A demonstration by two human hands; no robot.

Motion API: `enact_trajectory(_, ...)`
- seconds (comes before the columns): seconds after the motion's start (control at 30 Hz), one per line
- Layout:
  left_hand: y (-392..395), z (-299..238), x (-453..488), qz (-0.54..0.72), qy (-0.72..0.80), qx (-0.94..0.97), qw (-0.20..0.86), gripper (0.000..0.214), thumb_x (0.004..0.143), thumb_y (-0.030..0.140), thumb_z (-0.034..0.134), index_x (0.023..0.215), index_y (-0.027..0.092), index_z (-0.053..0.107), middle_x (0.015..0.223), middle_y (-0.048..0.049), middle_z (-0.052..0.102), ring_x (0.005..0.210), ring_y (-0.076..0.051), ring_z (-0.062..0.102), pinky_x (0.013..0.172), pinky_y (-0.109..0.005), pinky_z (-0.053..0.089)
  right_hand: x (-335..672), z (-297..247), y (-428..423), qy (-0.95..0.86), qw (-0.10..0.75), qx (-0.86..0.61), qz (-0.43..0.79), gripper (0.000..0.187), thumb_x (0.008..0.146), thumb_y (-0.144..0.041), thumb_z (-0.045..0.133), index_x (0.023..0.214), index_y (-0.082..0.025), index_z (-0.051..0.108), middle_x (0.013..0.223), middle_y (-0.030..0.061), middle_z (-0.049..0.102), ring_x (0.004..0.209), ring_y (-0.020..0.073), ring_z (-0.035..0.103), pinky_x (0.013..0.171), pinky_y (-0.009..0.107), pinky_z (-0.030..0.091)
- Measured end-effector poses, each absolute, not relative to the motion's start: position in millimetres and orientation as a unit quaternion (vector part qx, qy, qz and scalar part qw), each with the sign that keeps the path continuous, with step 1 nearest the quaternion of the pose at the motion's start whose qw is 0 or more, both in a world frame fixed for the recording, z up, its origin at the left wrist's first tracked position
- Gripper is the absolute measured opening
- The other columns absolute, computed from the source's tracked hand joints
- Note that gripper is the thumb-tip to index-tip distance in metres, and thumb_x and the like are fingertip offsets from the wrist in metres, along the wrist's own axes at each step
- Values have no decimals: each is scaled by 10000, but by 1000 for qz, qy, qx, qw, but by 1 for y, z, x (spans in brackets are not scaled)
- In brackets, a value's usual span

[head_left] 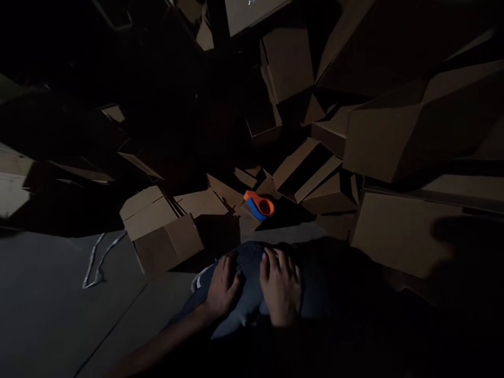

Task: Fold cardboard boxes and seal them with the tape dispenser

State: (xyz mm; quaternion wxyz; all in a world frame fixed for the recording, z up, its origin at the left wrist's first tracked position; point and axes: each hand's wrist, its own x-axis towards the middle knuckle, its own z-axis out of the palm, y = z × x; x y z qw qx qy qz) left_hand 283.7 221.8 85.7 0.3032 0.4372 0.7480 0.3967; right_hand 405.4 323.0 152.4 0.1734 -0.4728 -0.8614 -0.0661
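Both of my hands rest on my legs in dark blue trousers (236, 317). My left hand (223, 286) lies flat on the cloth, thumb apart from the fingers, holding nothing. Beside it, my right hand (281, 286) is spread on the other knee, also without anything in it. Just beyond the knees, an orange and blue tape dispenser (260, 205) sits on cardboard. To the left of it stands a brown cardboard box (161, 231) with its flaps folded over. Deep shadow hides much of the scene.
Several cardboard boxes are heaped ahead and to the right, among them a large box (405, 231) and an open narrow box (307, 170). A silvery strap or cord (94, 262) lies on the grey floor (51, 315) at the left. A pale panel (255, 13) shows at the top.
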Motion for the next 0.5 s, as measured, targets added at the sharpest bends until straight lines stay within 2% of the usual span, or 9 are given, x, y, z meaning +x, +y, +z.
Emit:
enact_trajectory(0.2, 222, 89, 284, 423, 737, 417, 324, 544, 971, 535, 400, 1364, 186, 542, 1358, -147, 586, 1291, -270, 520, 1126, -459, 397, 406, 145, 321, -870, 190, -453, -52, 324, 1038, -273, 424, 1123, -167, 718, 1132, 75, 725, 963, 216, 625, 824, 342, 370)
enact_trajectory(0.33, 231, 71, 270, 489, 711, 311, 397, 631, 999, 576, 185, 1175, 184, 647, 1252, -136, 661, 1230, -251, 580, 1109, -425, 416, 413, 144, 319, -870, 192, -450, -54, 325, 1039, -277, 428, 1113, -160, 722, 1123, 70, 726, 943, 211, 626, 814, 341, 370)
enact_trajectory(0.37, 233, 61, 261, 495, 715, 271, 414, 652, 986, 602, 183, 1109, 183, 667, 1200, -137, 687, 1198, -260, 603, 1091, -430, 431, 415, 145, 318, -871, 187, -450, -54, 326, 1038, -275, 426, 1112, -162, 723, 1123, 70, 726, 942, 213, 626, 810, 343, 369)
enact_trajectory(0.5, 232, 8, 220, 476, 764, 107, 423, 504, 822, 630, 565, 1008, 172, 669, 1141, -144, 721, 1179, -307, 632, 1027, -427, 479, 418, 148, 317, -875, 172, -450, -54, 321, 1033, -267, 433, 1119, -163, 724, 1109, 70, 729, 944, 216, 627, 815, 348, 372)
